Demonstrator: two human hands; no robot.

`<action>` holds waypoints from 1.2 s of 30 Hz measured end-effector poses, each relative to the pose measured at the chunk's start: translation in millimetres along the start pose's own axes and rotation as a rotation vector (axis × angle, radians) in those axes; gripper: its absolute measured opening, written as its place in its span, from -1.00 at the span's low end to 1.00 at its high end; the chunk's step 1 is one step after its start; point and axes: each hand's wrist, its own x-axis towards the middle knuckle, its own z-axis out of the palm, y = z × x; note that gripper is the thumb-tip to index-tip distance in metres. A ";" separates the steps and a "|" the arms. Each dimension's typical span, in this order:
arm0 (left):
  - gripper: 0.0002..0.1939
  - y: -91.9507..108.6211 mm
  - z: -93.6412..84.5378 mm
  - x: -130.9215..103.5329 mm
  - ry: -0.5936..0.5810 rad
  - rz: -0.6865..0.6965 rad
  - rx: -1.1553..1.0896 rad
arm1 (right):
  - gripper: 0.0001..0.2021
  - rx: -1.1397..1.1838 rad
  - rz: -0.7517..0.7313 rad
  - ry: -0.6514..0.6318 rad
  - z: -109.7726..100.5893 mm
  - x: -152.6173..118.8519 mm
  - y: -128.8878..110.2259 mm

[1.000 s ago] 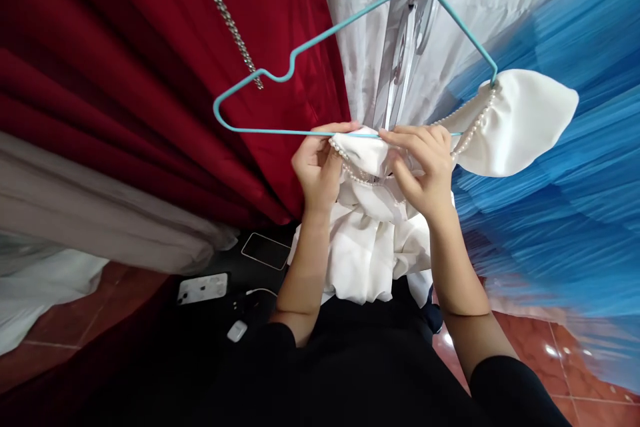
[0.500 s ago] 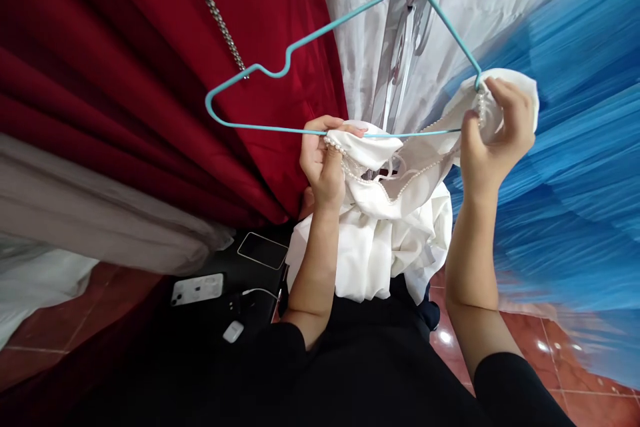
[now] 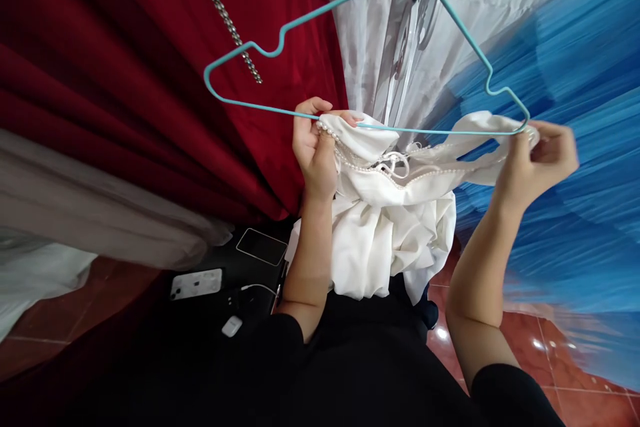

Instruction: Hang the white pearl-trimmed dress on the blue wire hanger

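Note:
A white dress with a pearl-beaded neckline hangs bunched in front of me, its white cord ties showing inside the neck. A light-blue wire hanger is above it, hook end up and partly out of the picture. My left hand is closed on the dress's left edge, at the hanger's bottom bar. Out at the hanger's right corner, my right hand pinches the dress's right strap, whose beaded edge lies at that corner. The hanger's left corner pokes out bare, past my left hand.
Red curtain-like fabric with a beaded strand hangs at left, white fabric behind, blue tulle at right. On a black surface at lower left lie a white-backed phone, a dark-screened phone and a white earbud case.
My right hand has moved right and down with the strap, from the hanger's right slope to its right corner. The strap is stretched outward. My left hand has risen slightly.

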 end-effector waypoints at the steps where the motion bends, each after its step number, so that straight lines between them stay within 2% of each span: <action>1: -0.59 -0.1 1.2 -0.7 -0.008 -0.001 -0.015 | -0.89 -0.005 -0.040 -0.054 -3.7 -16.0 -8.1; 2: -0.58 -0.4 2.8 -1.7 -0.024 0.001 -0.037 | -0.91 0.000 -0.074 -0.125 -6.6 -31.4 -20.5; 4: -0.59 -1.6 7.1 -4.4 -0.061 0.004 -0.100 | -0.90 0.057 -0.236 -0.160 -8.1 -56.1 -52.9; 6: -0.61 -2.7 11.5 -7.9 -0.097 0.013 -0.179 | -0.90 0.119 -0.380 -0.254 -2.0 -69.6 -85.8; 9: -0.69 -3.0 16.2 -13.8 -0.113 0.052 -0.254 | -0.85 0.181 -0.370 -0.510 18.5 -73.2 -117.1; 11: -0.71 -2.2 17.3 -17.8 -0.096 0.105 -0.212 | -0.78 0.215 -0.318 -0.629 32.8 -71.9 -123.2; 12: -0.71 -1.8 17.0 -20.0 -0.087 0.134 -0.165 | -0.75 0.234 -0.299 -0.643 38.3 -71.7 -123.3; 16: -0.70 -3.1 6.8 -28.3 -0.080 0.248 0.088 | -0.75 0.299 -0.239 -0.540 45.2 -74.0 -119.1; 20: -0.79 -10.3 -24.2 -24.6 0.121 0.407 0.358 | -0.76 0.292 -0.243 -0.515 40.5 -69.9 -117.6; 22: -0.91 -12.5 -44.1 -13.4 0.206 0.400 0.355 | -0.74 0.277 -0.257 -0.527 38.9 -64.2 -115.8; 24: -0.88 -10.0 -62.5 3.5 0.266 0.390 0.321 | -0.73 0.268 -0.275 -0.541 38.2 -58.9 -112.8; 27: -0.71 8.3 -82.6 30.6 0.369 0.453 0.286 | -0.73 0.259 -0.295 -0.552 37.6 -55.8 -109.2; 30: -0.57 43.8 -89.6 48.5 0.387 0.511 0.311 | -0.72 0.249 -0.298 -0.547 37.1 -58.6 -110.2; 33: -0.62 80.3 -79.5 57.3 0.269 0.493 0.468 | -0.72 0.261 -0.287 -0.534 37.5 -62.8 -114.5; 36: -0.68 95.6 -55.4 67.1 0.058 0.484 0.588 | -0.71 0.269 -0.279 -0.516 38.1 -65.3 -117.8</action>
